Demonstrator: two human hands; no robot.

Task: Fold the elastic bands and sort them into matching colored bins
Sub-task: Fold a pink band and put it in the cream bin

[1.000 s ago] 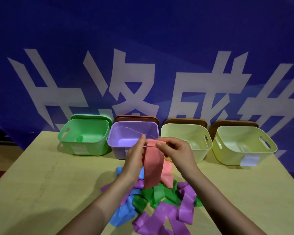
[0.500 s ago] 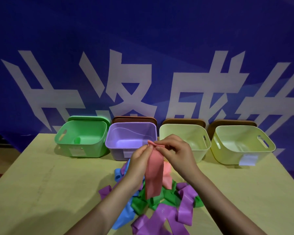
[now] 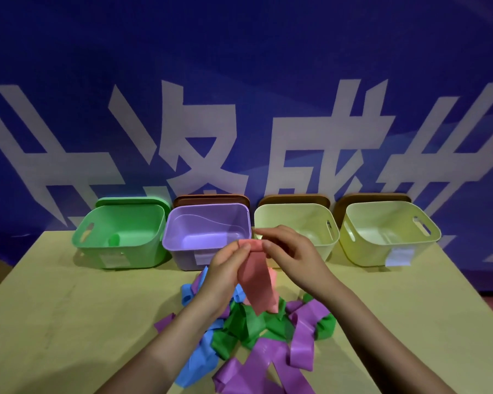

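I held the pink band (image 3: 258, 280) up over the pile (image 3: 256, 334) with both hands so its loose length could hang straight and the ends could be matched at the top. My left hand (image 3: 228, 268) pinched the top edge between thumb and fingers, and my right hand (image 3: 291, 251) pinched the same edge just beside it; the band hung doubled, its lower end touching the heap on the worktop (image 3: 69, 322).

Four bins stood in a row at the far edge, open and facing me, I judged so each colour could be dropped in easily: one green bin (image 3: 123, 257), one purple bin (image 3: 182, 251) and two pale yellow bins (image 3: 325, 245) (image 3: 362, 251). A small green piece (image 3: 114, 240) lay in the green bin. The heap held green, purple and blue bands, too tangled to count. I saw no pink bin.
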